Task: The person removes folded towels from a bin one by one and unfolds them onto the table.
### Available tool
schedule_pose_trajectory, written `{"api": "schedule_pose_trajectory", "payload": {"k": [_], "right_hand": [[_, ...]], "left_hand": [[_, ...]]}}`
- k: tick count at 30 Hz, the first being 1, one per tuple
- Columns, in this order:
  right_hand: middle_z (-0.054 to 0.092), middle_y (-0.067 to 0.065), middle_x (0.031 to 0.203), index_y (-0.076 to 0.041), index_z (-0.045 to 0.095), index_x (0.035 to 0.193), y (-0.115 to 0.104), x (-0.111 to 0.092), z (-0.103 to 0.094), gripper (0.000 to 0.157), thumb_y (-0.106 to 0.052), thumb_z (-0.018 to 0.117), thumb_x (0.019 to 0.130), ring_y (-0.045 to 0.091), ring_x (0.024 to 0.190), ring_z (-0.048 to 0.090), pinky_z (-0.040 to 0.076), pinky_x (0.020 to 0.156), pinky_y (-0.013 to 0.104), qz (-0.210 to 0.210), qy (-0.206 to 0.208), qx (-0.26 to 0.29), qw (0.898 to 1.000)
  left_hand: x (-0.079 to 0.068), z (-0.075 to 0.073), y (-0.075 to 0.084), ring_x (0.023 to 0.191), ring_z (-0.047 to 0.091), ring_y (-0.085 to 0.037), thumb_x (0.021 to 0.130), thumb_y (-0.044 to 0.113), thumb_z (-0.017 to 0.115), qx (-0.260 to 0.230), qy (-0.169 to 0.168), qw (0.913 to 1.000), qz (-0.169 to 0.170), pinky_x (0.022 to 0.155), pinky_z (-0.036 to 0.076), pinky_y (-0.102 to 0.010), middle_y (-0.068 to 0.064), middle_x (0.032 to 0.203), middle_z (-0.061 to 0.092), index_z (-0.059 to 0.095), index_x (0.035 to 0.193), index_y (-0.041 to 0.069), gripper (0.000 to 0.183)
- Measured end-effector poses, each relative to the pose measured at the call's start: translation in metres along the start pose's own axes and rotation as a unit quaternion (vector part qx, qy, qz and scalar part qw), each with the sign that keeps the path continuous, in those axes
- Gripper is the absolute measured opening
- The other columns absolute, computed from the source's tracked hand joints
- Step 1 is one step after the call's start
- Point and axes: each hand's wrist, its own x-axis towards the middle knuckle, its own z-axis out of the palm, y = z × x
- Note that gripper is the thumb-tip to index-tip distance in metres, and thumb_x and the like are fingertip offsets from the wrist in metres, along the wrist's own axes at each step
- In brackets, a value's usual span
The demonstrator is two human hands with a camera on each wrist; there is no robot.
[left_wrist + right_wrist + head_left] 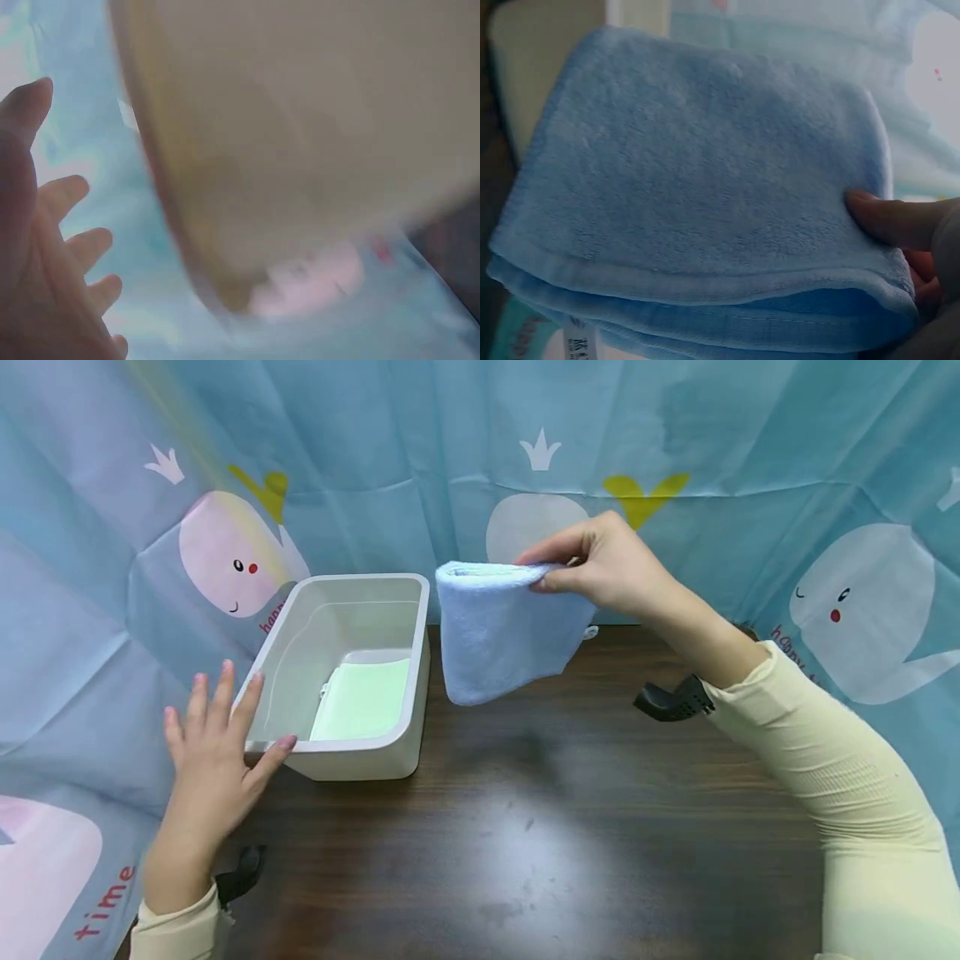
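Note:
A folded light-blue towel [510,635] hangs above the table to the right of a white plastic bin. My right hand [611,568] pinches its upper right edge between thumb and fingers. In the right wrist view the blue towel [705,172] shows its fold layers and a small printed tag [579,341]. The white bin [418,693] holds a folded pale-green cloth [363,702] on its floor. My left hand [213,760] has its fingers spread at the bin's near left corner, the thumb along the rim. In the left wrist view that hand [60,247] is beside the bin's blurred wall [300,135].
Dark wood table [600,860] lies under everything. A blue curtain [360,460] printed with whales and crowns stands close behind the bin and along both sides. Black wrist straps [675,700] show at both sleeves.

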Motion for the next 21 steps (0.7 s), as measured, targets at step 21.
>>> {"api": "schedule_pose_trajectory", "payload": {"k": [21], "right_hand": [[0.073, 0.0, 0.106, -0.025, 0.072, 0.107, 0.078, -0.117, 0.037, 0.026, -0.017, 0.072, 0.083, 0.008, 0.085, 0.069, 0.055, 0.07, 0.024, 0.11, -0.023, 0.036, 0.993]], "left_hand": [[0.028, 0.058, 0.159, 0.15, 0.009, -0.03, 0.082, 0.055, 0.062, 0.004, -0.082, 0.9344, 0.347, 0.118, 0.01, -0.056, -0.004, 0.162, 0.01, 0.017, 0.151, 0.032, 0.086]]}}
